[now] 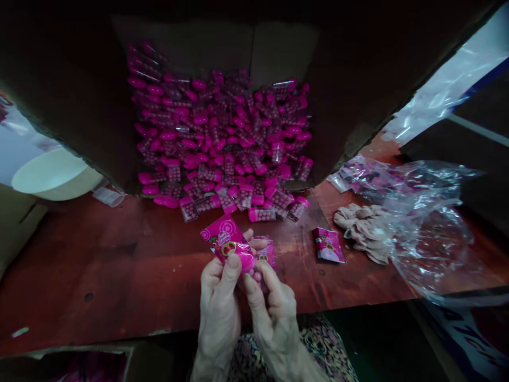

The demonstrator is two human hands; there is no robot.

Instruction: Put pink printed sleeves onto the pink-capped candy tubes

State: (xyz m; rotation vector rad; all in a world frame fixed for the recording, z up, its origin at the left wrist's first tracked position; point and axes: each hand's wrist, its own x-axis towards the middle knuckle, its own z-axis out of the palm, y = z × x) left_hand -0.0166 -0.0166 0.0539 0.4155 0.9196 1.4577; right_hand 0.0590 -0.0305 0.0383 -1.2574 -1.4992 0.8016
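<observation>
My left hand (220, 302) pinches a flat, glossy pink printed sleeve (226, 239) between thumb and fingers, just above the table's front edge. Close against it, my right hand (274, 305) is closed on a small clear candy container (257, 277) of pink balls, mostly covered by my fingers. The container's upper end is at the lower edge of the sleeve; whether it is inside I cannot tell. Behind my right fingers shows a second pink printed sleeve (268, 252), partly hidden.
A large open cardboard box (353, 101) spills pink-capped candy containers (222, 143) onto the red table (139, 265). To the right are a stack of pink sleeves (329, 245), a crumpled beige glove (363, 228) and clear plastic bags (433, 228). A pale bowl (55, 175) stands left.
</observation>
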